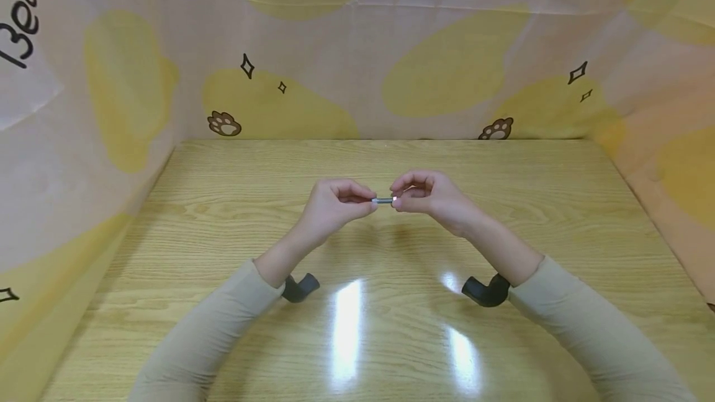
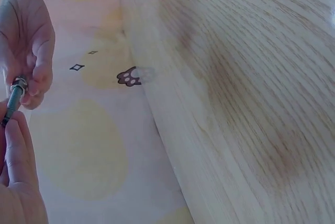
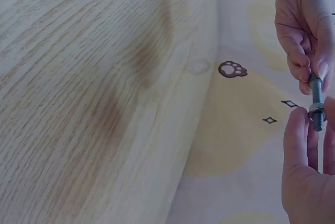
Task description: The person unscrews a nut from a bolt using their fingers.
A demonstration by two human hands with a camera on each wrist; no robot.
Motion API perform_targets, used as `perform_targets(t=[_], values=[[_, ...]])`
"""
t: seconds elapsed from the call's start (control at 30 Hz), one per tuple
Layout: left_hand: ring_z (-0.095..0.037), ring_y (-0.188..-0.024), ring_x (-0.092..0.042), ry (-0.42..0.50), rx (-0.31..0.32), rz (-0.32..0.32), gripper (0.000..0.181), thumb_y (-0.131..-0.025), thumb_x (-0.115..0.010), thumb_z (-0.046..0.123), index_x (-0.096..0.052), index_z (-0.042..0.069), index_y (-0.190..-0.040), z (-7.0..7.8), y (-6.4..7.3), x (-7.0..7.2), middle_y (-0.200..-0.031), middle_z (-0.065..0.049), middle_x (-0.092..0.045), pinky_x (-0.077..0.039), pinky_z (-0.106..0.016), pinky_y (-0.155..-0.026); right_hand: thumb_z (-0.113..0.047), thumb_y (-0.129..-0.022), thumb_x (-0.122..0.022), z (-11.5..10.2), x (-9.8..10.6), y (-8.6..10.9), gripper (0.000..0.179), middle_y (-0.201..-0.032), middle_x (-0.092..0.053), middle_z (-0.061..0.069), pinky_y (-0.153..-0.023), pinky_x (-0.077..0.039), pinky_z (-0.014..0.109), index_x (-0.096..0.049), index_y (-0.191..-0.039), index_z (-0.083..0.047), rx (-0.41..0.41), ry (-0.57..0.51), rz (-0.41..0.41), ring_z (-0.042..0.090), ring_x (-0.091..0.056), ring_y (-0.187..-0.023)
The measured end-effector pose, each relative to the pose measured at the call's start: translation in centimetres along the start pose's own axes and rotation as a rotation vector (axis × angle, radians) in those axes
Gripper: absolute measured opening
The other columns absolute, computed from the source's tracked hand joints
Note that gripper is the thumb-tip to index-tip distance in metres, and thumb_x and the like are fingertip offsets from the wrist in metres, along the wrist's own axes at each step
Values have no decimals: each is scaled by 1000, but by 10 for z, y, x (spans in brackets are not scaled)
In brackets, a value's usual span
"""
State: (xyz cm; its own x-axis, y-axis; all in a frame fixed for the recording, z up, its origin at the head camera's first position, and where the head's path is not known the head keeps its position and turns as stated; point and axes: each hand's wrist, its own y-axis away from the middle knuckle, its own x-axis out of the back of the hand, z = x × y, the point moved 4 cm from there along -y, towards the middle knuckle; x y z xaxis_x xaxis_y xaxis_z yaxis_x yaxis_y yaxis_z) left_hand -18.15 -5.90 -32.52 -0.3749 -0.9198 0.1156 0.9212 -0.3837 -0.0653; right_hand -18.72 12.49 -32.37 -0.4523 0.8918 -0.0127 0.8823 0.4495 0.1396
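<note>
A metal bolt (image 1: 383,200) lies roughly level between the two hands, held above the table. My left hand (image 1: 335,206) pinches its head end between thumb and fingers; the head itself is mostly hidden by the fingertips. A hex nut (image 3: 316,110) sits on the threaded part, close to the bolt's free tip, which pokes out past it in the right wrist view. Around that nut my right hand (image 1: 432,200) has its thumb and fingertips, gripping it from both sides. In the left wrist view the nut also shows against the right hand's fingers.
A wood-grain table (image 1: 223,222) lies under both hands, with glossy light reflections near its front. Patterned cloth (image 1: 357,67) walls it at the back and both sides. Black curved pieces (image 1: 486,291) show beside both sleeve cuffs.
</note>
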Motion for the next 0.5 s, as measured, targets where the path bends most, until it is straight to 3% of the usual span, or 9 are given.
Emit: perform_targets(t=[0.1, 0.27, 0.5], values=[[-22, -81, -66, -1, -6, 0, 15, -81, -72, 4, -69, -3, -94, 0, 0, 0, -93, -11, -68, -56, -33, -75, 2, -83, -63, 0, -1, 0, 25, -96, -58, 6, -80, -52, 28, -56, -108, 0, 10, 32, -6, 15, -59, -85], [-22, -81, -67, 3, -12, 9, 15, -80, -71, 3, -69, -3, -93, 0, 0, 1, -93, -11, -68, -56, -33, -75, -1, -91, -56, 3, -3, -1, 14, -90, -60, 9, -79, -54, 31, -55, -104, 1, -13, -39, -28, 17, -62, -80], [-22, -81, -67, 17, -29, -1, 15, -80, -71, 1, -68, -5, -93, 1, 0, 1, -93, -13, -68, -56, -33, -76, 8, -84, -60, 2, -3, 0, 24, -97, -56, 5, -80, -52, 26, -55, -103, -5, 11, -51, -5, 13, -58, -83]])
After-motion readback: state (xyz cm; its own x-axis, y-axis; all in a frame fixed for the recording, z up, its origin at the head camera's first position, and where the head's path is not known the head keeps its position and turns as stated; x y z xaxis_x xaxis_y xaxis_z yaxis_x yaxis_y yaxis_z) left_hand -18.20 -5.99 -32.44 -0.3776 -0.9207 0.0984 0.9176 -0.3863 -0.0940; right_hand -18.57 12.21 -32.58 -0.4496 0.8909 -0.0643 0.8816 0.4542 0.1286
